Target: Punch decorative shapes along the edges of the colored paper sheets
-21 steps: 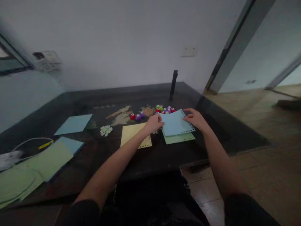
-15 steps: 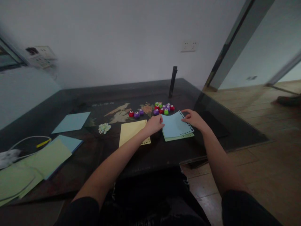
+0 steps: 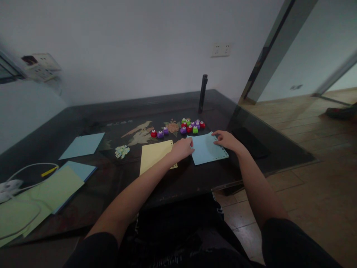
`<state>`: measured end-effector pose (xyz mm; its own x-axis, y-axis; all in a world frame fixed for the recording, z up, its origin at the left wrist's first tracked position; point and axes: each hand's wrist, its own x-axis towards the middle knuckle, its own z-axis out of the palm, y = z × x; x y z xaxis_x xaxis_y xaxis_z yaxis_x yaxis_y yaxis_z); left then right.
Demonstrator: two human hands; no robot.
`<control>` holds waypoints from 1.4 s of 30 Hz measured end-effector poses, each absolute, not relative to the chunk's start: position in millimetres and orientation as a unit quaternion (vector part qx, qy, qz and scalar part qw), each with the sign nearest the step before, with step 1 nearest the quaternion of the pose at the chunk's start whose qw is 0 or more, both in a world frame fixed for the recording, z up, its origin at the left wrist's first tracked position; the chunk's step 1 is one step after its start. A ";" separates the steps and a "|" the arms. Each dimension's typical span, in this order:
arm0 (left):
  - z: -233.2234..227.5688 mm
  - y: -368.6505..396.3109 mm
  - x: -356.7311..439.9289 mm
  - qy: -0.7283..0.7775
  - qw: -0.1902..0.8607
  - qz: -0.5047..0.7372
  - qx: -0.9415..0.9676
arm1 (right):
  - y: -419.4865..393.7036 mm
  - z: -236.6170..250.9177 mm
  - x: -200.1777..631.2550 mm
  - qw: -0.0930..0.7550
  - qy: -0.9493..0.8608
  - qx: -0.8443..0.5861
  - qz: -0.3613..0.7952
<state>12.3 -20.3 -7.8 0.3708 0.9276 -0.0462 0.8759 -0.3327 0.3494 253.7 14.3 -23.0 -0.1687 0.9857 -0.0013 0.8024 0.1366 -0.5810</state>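
Note:
A light blue sheet of paper (image 3: 206, 149) with punched holes along its right edge lies in front of me, slightly curved at the far edge. My left hand (image 3: 182, 148) is closed, pinching the sheet's left edge. At the upper right, the thumb and fingers of my right hand (image 3: 226, 140) grip its punched edge. Under my left wrist, a pale yellow punched sheet (image 3: 154, 155) rests flat on the dark table (image 3: 178, 190). Beyond the blue sheet sits a cluster of small red, purple and green pieces with eye-like tops (image 3: 189, 128).
Three similar pieces (image 3: 160, 134) stand farther left, near a pile of tiny pale bits (image 3: 122, 151). More blue paper (image 3: 83, 145) and yellow-green paper (image 3: 60, 186) lie at left beside a white cable (image 3: 33, 163). A dark flat object (image 3: 251, 142) is right; a black upright post (image 3: 203, 93) stands behind.
The blue sheet has come down flatter and now covers the green sheet that showed beneath it. Both hands keep hold of its edges. The camera view has shifted slightly.

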 end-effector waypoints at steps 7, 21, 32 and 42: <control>-9.7 -21.5 13.4 0.558 0.146 0.071 0.814 | 14.3 -22.9 253.7 0.181 -0.733 -0.615 0.226; -10.0 -21.3 13.7 0.558 0.133 0.061 0.817 | 13.5 -21.7 254.2 0.156 -0.752 -0.623 0.147; 12.1 -17.1 -66.2 0.558 0.142 0.256 0.777 | 8.3 0.3 231.3 0.331 -0.725 -0.553 0.242; -15.7 -22.6 -170.4 0.600 0.123 0.227 0.757 | 16.0 16.1 100.4 0.203 -0.863 -0.413 0.210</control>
